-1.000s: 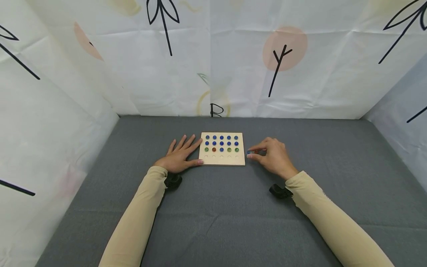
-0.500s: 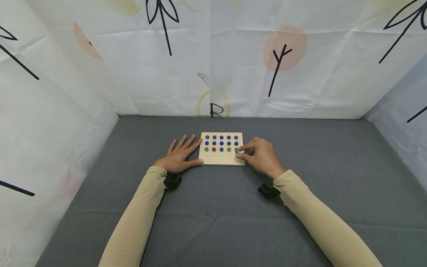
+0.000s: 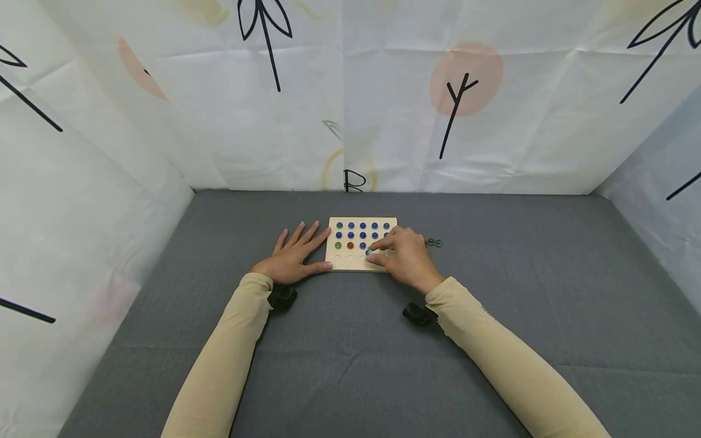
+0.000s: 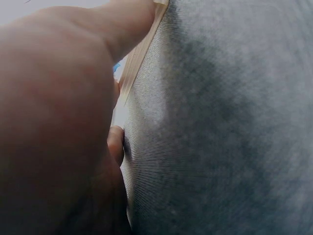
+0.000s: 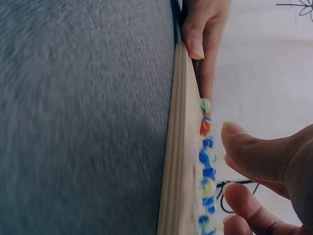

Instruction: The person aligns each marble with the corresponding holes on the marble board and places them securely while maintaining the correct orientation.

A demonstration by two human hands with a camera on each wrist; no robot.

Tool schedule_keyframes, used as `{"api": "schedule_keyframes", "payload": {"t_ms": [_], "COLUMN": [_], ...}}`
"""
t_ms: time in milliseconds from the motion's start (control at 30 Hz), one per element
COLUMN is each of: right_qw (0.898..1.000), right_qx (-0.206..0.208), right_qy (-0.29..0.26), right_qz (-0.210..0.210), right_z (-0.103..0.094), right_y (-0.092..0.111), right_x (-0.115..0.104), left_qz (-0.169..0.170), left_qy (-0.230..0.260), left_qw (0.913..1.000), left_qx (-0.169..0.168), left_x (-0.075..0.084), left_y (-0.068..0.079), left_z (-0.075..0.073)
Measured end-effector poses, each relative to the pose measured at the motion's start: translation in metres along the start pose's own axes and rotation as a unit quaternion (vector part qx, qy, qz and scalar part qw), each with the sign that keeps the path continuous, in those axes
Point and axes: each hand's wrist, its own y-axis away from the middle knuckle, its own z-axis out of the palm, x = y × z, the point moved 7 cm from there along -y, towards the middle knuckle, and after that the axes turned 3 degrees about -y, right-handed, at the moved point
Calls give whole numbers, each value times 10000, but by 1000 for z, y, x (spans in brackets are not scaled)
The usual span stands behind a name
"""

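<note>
A pale wooden board [image 3: 344, 266] with rows of round hollows lies on the table. Blue marbles [image 3: 362, 225] fill its two back rows, while the third row shows a green marble [image 3: 338, 246], a red marble [image 3: 350, 246] and a blue one. Hollows in the front row show bare wood. Over the board's right front part, my right hand [image 3: 406, 260] pinches a blue marble [image 3: 368, 253] between thumb and fingers, hiding several hollows. My left hand [image 3: 291, 260] lies with fingers spread, thumb and index finger at the board's left edge [image 4: 139, 61].
Beside the board on the right, a red marble [image 3: 431, 242] and a green marble [image 3: 439, 243] lie on the grey cloth [image 3: 350, 340], partly behind my right hand. White patterned fabric [image 3: 383, 121] walls in the back and sides.
My right hand has moved left with the pinched marble, from beside the board to over it. Two marbles on the cloth have come into view behind it. My left hand stays put.
</note>
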Motion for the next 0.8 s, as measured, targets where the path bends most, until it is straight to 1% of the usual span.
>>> {"api": "schedule_keyframes", "payload": {"t_ms": [200, 533, 800], "right_qw": [9999, 9999, 9993], "right_qx": [-5, -68, -139], "right_qy": [13, 127, 351], "right_qz": [-128, -88, -85], "right_z": [9, 20, 28], "right_y": [-4, -11, -15], "right_x": [-7, -16, -22], "left_qz": [-24, -13, -19], "left_qy": [-16, 11, -5], "left_qw": [10000, 10000, 10000], "left_qx": [-20, 0, -8], "left_x": [0, 0, 0], "left_y": [0, 1, -1], "left_z": [0, -1, 0]}}
